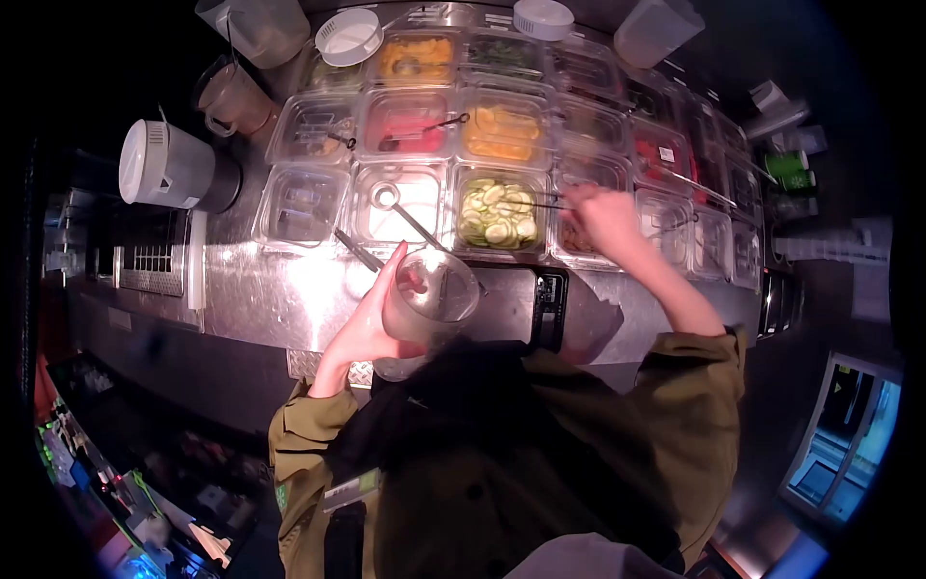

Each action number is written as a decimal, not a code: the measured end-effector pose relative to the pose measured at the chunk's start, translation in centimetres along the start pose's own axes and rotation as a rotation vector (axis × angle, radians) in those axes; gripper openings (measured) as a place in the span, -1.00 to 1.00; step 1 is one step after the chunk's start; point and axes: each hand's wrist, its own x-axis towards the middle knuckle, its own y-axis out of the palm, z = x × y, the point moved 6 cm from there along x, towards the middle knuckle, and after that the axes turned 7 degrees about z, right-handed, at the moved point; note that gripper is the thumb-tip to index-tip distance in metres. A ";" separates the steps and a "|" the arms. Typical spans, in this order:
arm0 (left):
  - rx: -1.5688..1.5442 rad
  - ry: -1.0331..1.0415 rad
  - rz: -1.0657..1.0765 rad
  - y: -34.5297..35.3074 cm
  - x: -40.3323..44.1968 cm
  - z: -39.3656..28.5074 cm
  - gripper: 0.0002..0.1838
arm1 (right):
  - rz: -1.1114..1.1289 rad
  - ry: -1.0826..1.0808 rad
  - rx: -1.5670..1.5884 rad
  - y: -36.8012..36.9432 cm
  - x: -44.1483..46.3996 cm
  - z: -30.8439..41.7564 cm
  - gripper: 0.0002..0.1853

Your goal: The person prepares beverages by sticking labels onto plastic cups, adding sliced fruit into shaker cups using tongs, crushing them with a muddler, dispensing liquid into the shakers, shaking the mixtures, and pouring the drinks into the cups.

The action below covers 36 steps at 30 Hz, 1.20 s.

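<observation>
A clear cup with a little something reddish inside is wrapped by the fingers of my left hand, close to my body. My right hand is closed on the handle of a dark utensil, which reaches left over the container of sliced cucumber. Beneath that hand lies a container of brownish food, partly hidden. Left of the cucumber, a long-handled scoop rests in a container of white contents.
Rows of clear containers hold orange pieces, pink food and red pieces. A black scale sits at the counter's front. Pitchers and a white-lidded tub stand at the left.
</observation>
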 end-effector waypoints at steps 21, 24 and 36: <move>0.227 -0.002 -0.107 -1.1 1.1 -0.7 0.28 | -0.076 -0.108 0.647 -4.8 -3.3 -0.3 -0.61; 0.302 0.111 -0.082 0.2 1.5 -2.2 0.26 | 0.058 -0.134 0.610 -7.0 -5.6 3.7 -0.58; 0.629 0.670 -0.483 -0.8 -9.0 -6.0 0.04 | 0.026 0.142 -0.119 11.4 2.7 2.9 -0.55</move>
